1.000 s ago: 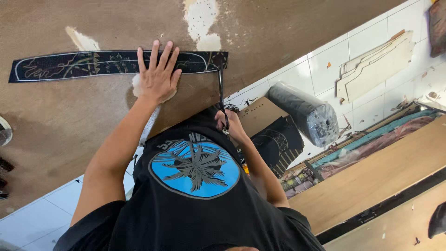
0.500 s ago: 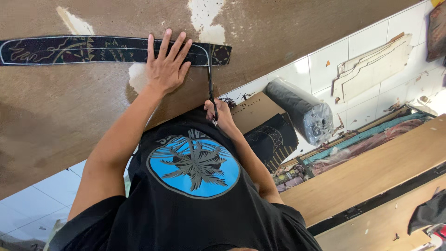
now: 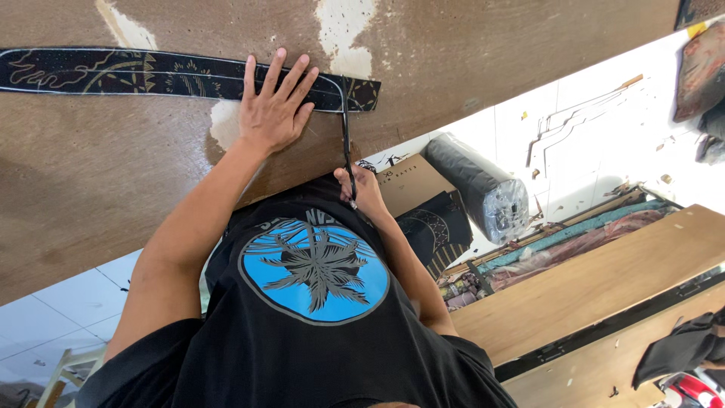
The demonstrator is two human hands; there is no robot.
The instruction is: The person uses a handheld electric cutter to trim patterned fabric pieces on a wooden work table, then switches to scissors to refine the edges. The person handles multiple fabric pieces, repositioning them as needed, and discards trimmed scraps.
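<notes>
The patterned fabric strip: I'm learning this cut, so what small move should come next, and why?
Probably close the scissors a little further across the patterned fabric strip. The blades reach its right end, the right hand grips the handles, and the left hand pins it flat to the brown board.

Bare board (image 3: 113, 189) lies open left of the hand (image 3: 272, 113); scissors (image 3: 346, 143) bar its right

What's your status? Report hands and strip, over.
Left hand flat, pressing patterned strip on brown board. Right hand grips long scissors, blades at strip. Nothing blocking.
</notes>
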